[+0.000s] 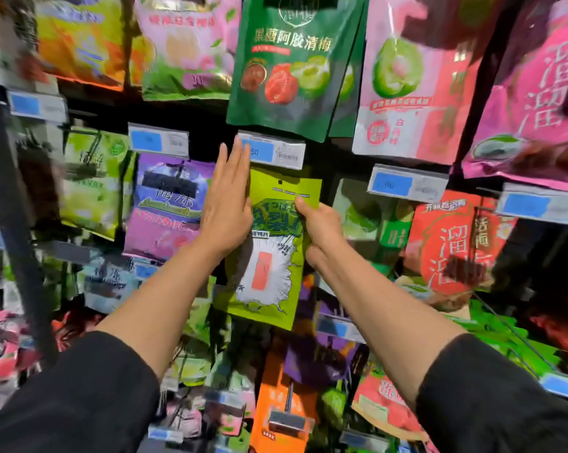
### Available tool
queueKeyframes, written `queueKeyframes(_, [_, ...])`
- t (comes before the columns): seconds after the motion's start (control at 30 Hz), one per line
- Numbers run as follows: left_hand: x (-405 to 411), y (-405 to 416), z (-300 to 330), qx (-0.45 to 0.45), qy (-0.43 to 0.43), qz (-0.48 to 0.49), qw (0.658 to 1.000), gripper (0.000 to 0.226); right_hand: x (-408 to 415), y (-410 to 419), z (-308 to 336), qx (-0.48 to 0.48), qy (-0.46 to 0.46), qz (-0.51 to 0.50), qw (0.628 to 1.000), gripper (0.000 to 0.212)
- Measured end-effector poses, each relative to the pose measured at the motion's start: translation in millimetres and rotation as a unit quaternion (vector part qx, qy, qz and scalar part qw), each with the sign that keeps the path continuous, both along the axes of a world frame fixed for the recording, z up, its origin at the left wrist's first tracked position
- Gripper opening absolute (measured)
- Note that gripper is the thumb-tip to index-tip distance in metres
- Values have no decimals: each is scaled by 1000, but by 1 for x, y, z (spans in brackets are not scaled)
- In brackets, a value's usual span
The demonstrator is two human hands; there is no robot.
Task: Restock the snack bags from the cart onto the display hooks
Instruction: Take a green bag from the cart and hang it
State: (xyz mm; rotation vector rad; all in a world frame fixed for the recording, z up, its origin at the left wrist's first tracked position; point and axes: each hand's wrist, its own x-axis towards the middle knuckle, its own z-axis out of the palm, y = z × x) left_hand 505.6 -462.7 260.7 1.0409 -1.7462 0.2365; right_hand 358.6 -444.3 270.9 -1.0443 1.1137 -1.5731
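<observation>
Your right hand (322,228) grips the lime bag (273,253) by its right edge, thumb across the front near the top and fingers curled behind. Your left hand (228,204) lies flat and open against the bag's left edge, fingers straight and together, pointing to 12 o'clock, the fingertips reaching the price tag (273,151). The bag hangs upright at the middle of the display, its punch hole just below that tag; whether it sits on a hook, you cannot tell. At 12 o'clock from the bag hangs a green bag (292,63). At 9 o'clock, beside your left hand, is a purple bag (166,204). At 3 o'clock, past your right hand, is a red bag (449,243). At 6 o'clock an orange bag (276,400) hangs lower down. Black sleeves (80,397) cover both forearms near the elbows.
</observation>
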Motion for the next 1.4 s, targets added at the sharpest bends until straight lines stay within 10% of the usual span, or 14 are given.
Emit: queueKeyframes(1.4, [24,-21,-10,39,-46,-79,995,103,25,-42,-7,-148,39,-125,980,24])
